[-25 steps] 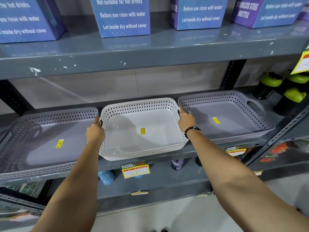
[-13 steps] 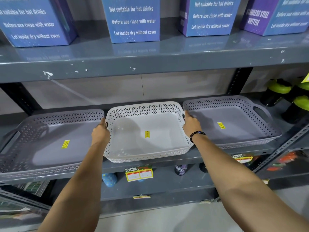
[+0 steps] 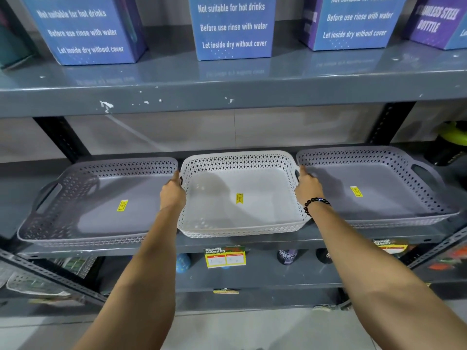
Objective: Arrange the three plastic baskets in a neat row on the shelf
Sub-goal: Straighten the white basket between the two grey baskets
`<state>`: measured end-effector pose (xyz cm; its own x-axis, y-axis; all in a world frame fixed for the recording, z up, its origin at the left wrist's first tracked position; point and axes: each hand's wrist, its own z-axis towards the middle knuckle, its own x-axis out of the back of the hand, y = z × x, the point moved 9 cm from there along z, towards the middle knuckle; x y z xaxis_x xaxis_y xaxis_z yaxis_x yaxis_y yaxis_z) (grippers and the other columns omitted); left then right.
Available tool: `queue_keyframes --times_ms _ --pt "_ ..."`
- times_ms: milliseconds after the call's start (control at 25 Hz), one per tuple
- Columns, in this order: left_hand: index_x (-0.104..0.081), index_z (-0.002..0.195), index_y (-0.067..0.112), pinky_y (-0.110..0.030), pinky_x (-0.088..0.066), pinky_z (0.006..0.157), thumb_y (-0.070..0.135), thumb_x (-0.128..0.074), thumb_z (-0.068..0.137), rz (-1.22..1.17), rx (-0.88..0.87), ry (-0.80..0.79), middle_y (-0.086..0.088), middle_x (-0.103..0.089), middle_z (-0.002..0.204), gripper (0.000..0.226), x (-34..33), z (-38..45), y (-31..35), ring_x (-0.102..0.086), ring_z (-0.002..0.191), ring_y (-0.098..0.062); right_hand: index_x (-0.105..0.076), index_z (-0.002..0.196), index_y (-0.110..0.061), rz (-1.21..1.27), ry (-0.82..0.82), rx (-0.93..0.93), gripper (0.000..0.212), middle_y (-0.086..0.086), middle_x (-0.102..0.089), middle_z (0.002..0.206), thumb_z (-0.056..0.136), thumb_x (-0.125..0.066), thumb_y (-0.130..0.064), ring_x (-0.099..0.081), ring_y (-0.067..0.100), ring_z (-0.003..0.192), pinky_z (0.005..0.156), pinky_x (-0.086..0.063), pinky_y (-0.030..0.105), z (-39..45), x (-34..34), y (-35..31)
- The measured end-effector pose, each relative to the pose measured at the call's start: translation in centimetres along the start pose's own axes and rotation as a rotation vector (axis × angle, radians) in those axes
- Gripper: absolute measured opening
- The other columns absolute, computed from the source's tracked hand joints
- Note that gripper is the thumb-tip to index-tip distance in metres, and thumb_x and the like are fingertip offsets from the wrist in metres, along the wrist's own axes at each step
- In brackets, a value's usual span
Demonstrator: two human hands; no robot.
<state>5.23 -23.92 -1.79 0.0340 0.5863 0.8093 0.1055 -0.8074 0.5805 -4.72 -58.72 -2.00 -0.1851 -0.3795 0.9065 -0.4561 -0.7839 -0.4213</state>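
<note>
Three shallow perforated plastic baskets sit side by side on the grey middle shelf. The white basket is in the centre, between a lilac-grey basket on the left and another lilac-grey basket on the right. Each has a yellow sticker on its floor. My left hand grips the white basket's left handle and my right hand, with a black bead bracelet, grips its right handle. The fingers are hidden behind the rims.
Blue and purple boxes stand on the upper shelf. Dark bottles with green caps stand at the far right of the middle shelf. A price tag hangs below; bottles and goods fill the lower shelf.
The white basket has slid a little further back on the shelf with both hands on it, lining up with the side baskets. My view has tilted and come closer.
</note>
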Motion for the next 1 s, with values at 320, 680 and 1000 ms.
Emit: queue_keyframes --times_ms 320,680,1000 --pt "-0.026 0.148 0.022 -0.047 -0.051 0.092 -0.007 -0.028 0.094 0.000 0.003 0.003 -0.026 -0.056 0.128 0.061 0.03 -0.37 -0.26 -0.056 0.110 -0.042 -0.018 0.149 -0.005 0.041 0.004 -0.013 0.062 0.028 -0.062 0.110 0.091 -0.038 0.009 -0.062 0.038 0.100 0.072 -0.049 0.033 -0.42 0.03 0.17" --pt "-0.029 0.148 0.020 -0.047 -0.050 0.090 -0.008 -0.027 0.094 0.003 -0.005 0.012 -0.025 -0.056 0.130 0.061 -0.08 -0.35 -0.41 -0.055 0.111 -0.043 -0.017 0.149 -0.005 0.034 0.008 -0.013 0.063 0.028 -0.059 0.119 0.091 -0.037 0.008 -0.061 0.039 0.105 0.084 -0.052 0.039 -0.66 0.12 0.30" --pt "-0.029 0.148 0.021 -0.049 -0.051 0.088 -0.004 -0.027 0.097 -0.014 -0.003 0.022 -0.027 -0.054 0.130 0.057 -0.15 -0.19 -0.60 -0.056 0.109 -0.044 -0.015 0.150 -0.006 0.055 -0.011 -0.027 0.064 0.028 -0.062 0.115 0.091 -0.036 0.009 -0.062 0.039 0.102 0.077 -0.051 0.036 -1.00 0.15 0.20"
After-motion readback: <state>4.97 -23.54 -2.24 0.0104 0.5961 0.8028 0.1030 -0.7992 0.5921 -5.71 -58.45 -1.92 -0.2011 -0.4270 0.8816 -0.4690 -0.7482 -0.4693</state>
